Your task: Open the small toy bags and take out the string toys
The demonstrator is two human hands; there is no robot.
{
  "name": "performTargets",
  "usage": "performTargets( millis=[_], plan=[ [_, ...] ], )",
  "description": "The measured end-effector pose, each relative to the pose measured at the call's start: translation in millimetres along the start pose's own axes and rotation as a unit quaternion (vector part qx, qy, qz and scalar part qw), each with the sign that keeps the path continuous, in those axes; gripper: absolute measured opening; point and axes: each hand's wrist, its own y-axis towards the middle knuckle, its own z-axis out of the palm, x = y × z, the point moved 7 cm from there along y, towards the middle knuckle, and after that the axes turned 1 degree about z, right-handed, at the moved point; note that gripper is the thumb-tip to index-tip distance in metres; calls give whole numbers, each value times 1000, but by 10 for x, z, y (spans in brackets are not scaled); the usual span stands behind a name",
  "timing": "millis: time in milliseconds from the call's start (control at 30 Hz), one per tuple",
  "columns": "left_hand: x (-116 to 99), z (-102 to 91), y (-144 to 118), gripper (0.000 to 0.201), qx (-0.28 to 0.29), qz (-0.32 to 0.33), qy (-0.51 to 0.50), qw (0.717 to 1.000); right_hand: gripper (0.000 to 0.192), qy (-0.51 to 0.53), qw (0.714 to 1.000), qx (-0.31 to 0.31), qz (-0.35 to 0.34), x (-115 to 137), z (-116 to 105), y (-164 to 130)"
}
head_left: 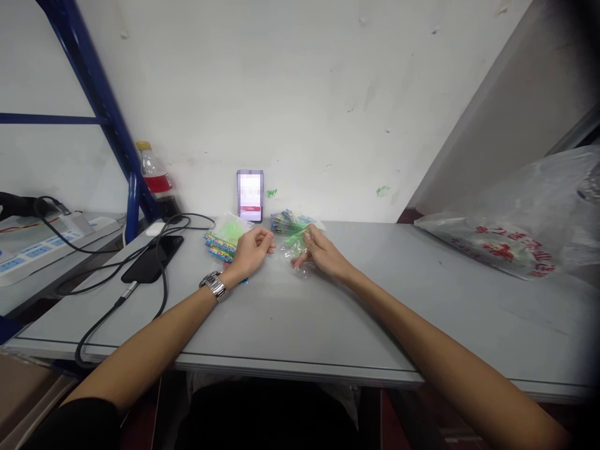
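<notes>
Grey tabletop (290,325) against a scuffed white wall; phone (250,195) propped upright at the back edge, second dark phone (152,258) lying flat on its cable to my left, red-labelled bottle (154,174) behind it, large printed plastic bag (506,244) at far right.

Work piece: a small clear packet (296,242) with green contents, lying on the table just beneath my right hand (321,253). My right fingers were curled down onto it, thumb and forefinger apparently pinching its upper edge; at this distance I could not tell the exact grip. My left hand (250,249), watch (214,285) on the wrist, rested loosely closed beside it, fingertips pointing toward the packet but seemingly holding nothing.

More packets: a stack with coloured striped edges (220,240) just behind the left hand, and another heap (290,222) just behind the right.

Handling judgement: thin film, very light, limp, crinkly and slick, so it would slide on the smooth top under a flat push. Contents probably soft, not fragile. Best purchase looked like a pinch at a corner or sealed edge, the other hand pinning the opposite side.
</notes>
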Motion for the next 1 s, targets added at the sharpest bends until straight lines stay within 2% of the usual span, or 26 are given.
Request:
performTargets(
  millis=[67, 100, 167, 233, 333, 400, 567, 667, 733, 833, 900, 1000],
  plan=[
    [-51, 20, -17, 17, 25, 32, 60, 997, 34, 67, 993, 97, -2, 53, 156, -36],
    [-94, 52, -35, 16, 50, 57, 97, 992, 35, 79, 989, 122, -8, 87, 197, -56],
    [-199, 164, -98, 19, 124, 127, 175, 969, 37, 81, 986, 144, -27, 144, 234, -88],
    [-274, 284, -188, 28, 201, 187, 242, 931, 37, 71, 985, 150, -47, 180, 243, -107],
    [-282, 375, -275, 26, 266, 214, 338, 877, 36, 68, 982, 165, -58, 204, 256, -127],
    [-259, 377, -288, 24, 270, 213, 399, 850, 35, 72, 981, 175, -52, 217, 261, -139],
    [-243, 314, -258, 34, 219, 216, 499, 810, 32, 69, 979, 185, -45, 278, 238, -165],
    [-279, 305, -255, 36, 203, 232, 529, 791, 32, 8, 985, 162, -52, 278, 168, -146],
    [-320, 319, -267, 34, 206, 249, 528, 786, 32, -62, 987, 128, -71, 276, 85, -120],
    [-360, 371, -308, 32, 244, 263, 513, 780, 32, -152, 980, 85, -97, 272, -28, -88],
    [-369, 398, -333, 31, 264, 255, 520, 771, 32, -180, 976, 71, -98, 253, -79, -73],
    [-408, 412, -364, 30, 253, 251, 549, 756, 32, -189, 976, 62, -92, 226, -117, -64]
  ],
)
